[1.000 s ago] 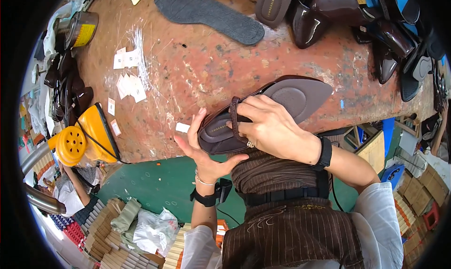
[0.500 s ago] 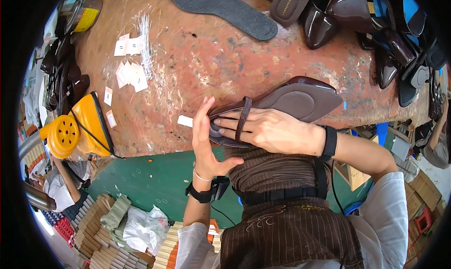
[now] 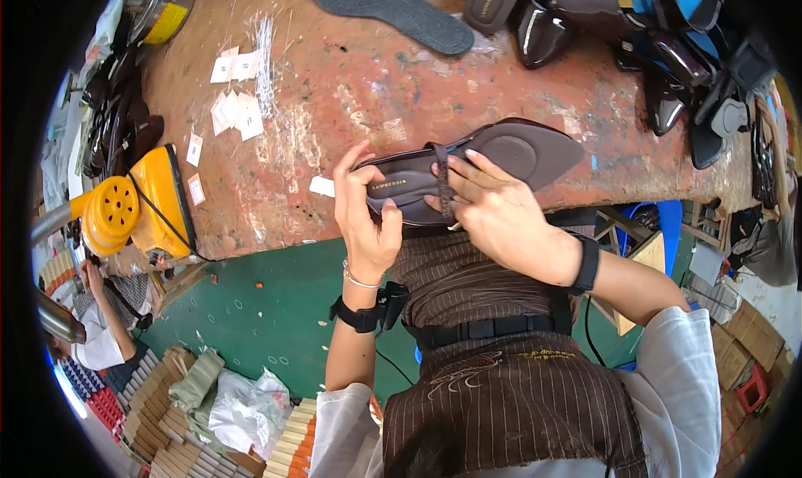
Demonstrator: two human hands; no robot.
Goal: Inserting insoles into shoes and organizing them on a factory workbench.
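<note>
A dark brown flat sandal (image 3: 501, 148) with a pointed toe and a thin strap lies sideways over the near edge of the worn red workbench (image 3: 351, 94). My left hand (image 3: 363, 219) grips its heel end, thumb on the insole. My right hand (image 3: 493, 211) holds the middle of the sandal, fingers pressing at the strap. The toe points right.
A grey insole (image 3: 393, 6) and a heap of dark shoes (image 3: 635, 35) lie at the far side of the bench. Small white paper tags (image 3: 234, 94) are scattered on the left. A yellow machine (image 3: 138, 207) stands at the left edge. Another person (image 3: 104, 319) crouches on the green floor.
My left hand has closed on the sandal's heel end, where before it was spread open beneath it. The sandal now shows more of its insole and strap.
</note>
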